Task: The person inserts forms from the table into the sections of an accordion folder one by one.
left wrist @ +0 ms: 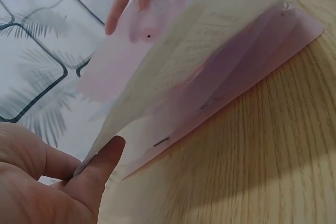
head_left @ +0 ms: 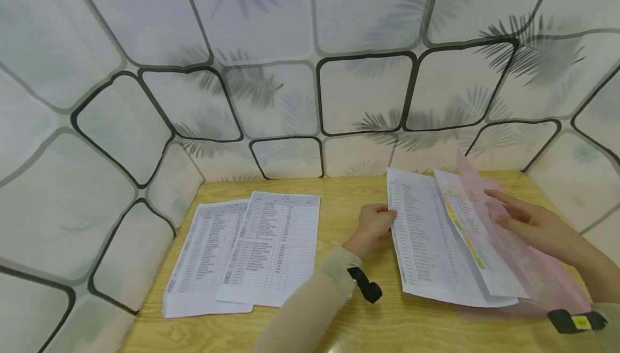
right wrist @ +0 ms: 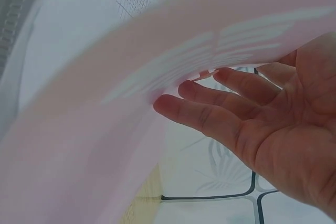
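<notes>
Across the table's right side, your left hand pinches the printed sheets by one edge; your right hand, fingers apart, touches the pink folder (bowed, flimsy-looking). Uneven pulling could crease or tear paper.

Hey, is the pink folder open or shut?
Open: its cover is raised, touching the right hand, with printed sheets showing beside it.

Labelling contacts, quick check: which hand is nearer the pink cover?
Right. The right hand has its fingertips against the pink cover; the left hand is off to its left, pinching the left edge of a printed sheet.
</notes>
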### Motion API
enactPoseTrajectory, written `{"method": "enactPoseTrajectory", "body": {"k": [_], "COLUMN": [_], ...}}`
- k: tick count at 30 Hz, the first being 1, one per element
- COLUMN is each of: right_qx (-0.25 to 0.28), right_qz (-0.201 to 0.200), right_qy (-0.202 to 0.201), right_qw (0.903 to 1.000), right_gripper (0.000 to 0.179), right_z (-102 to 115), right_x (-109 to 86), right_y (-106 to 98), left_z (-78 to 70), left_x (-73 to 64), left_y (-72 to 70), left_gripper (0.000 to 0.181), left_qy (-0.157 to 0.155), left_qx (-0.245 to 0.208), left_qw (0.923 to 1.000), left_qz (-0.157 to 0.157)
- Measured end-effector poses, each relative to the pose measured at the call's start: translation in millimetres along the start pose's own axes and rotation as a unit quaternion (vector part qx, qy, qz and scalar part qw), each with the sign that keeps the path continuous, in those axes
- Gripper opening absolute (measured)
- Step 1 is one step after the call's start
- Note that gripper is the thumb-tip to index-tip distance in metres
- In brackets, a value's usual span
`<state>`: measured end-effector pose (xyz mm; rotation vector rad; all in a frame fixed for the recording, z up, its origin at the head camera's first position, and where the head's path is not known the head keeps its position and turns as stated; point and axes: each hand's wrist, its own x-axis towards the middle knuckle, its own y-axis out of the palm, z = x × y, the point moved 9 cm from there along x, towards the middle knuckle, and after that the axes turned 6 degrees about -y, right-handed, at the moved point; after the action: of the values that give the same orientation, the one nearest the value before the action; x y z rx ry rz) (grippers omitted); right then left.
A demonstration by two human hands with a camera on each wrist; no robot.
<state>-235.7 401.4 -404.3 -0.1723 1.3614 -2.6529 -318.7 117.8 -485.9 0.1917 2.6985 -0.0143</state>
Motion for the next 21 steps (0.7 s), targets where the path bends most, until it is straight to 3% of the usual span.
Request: {"method": "enactPoseTrajectory", "body": {"k": [7, 14, 21], "right_qx": [-0.010, -0.003, -0.007], "right_qz": [0.001, -0.002, -0.012], "right_qy": [0.003, -0.003, -0.007], "right_qw": [0.9999, 1.0000, 0.9999], "right_gripper": [0.070, 0.069, 0.068], "right_z": [0.6, 0.0, -2.0], "right_x": [0.6, 0.9, 0.0], "right_y": [0.1, 1.4, 0.0], "left_z": [3.2, 6.7, 11.9], "left_x": [-0.7, -5.6, -5.9], "left_y": [8.4, 19.8, 14.5], "left_gripper": [0.019, 0.017, 0.020], "left_qy": [0.003, 0.003, -0.003], "left_qx": [0.011, -0.015, -0.059], "left_qw": [0.9999, 0.9999, 0.9982], "left_qz": [-0.004, 0.000, -0.012]}}
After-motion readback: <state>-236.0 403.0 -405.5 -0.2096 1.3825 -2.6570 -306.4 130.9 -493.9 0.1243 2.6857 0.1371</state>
